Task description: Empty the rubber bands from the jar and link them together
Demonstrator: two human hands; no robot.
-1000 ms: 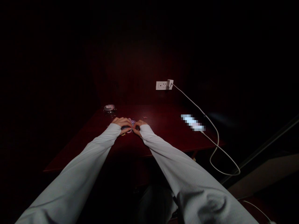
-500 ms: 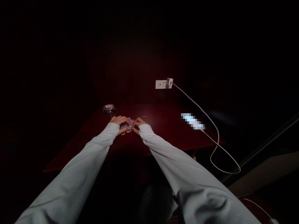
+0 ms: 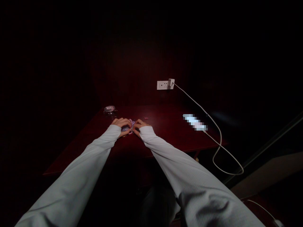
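Purple and pink loops [image 3: 125,129], gathered on the worktop [image 3: 165,134] right between the left hand [image 3: 121,123] and the right hand [image 3: 140,125], largely covered by both. Too small and dim to count; only coloured bits showing in the gaps between fingers, outlines and material hard to read. Left hand bent over the heap's left side, thumb and fingertips narrowly apart with loops showing in between; cannot tell whether gripping or merely touching. Right hand curled, thumb and forefinger drawn close together at the heap's right side; cannot tell whether pinching anything there.

Beyond the left hand and a little to its left, a clear jar [image 3: 109,109] with a pale, patterned lid, pattern unreadable. Just beyond the right hand, a tiny reddish piece [image 3: 145,118], too small to identify. Well to the right of the right hand, a phone-like device [image 3: 194,122] blurred into square blocks, joined to a white cable [image 3: 201,107]. Farther beyond the right hand, a wall socket [image 3: 162,85], partly covered by a white charger [image 3: 171,83]. Nearer than both hands, pale sleeves [image 3: 78,170], cut off at the lower edge.
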